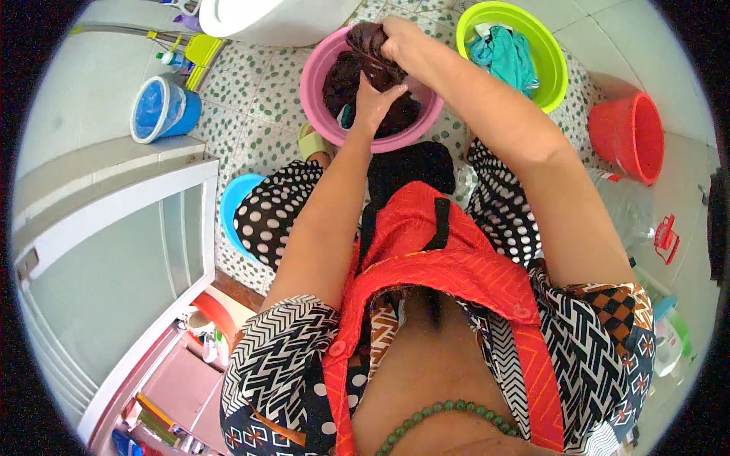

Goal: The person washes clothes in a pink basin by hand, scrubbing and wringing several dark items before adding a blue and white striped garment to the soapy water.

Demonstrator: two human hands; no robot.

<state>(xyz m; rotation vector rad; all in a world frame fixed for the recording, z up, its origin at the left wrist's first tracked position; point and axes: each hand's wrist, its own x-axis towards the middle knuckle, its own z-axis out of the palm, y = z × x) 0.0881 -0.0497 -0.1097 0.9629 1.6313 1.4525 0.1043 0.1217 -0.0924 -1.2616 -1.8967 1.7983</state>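
Observation:
A pink plastic basin stands on the patterned floor in front of me, with wet dark cloth inside. My right hand grips a bunched dark brown garment above the basin's far side. Just below it is my left hand, thumb and fingers spread against the hanging part of that cloth; whether it pinches any fabric is not clear. A bit of teal and white shows at the basin's lower left. To the right, a lime green basin holds teal cloth.
A white toilet stands beyond the pink basin. A lined blue bin and green dustpan are at left, above an open white-framed door. A red bucket and clear plastic bottle are at right. A blue basin is beside my leg.

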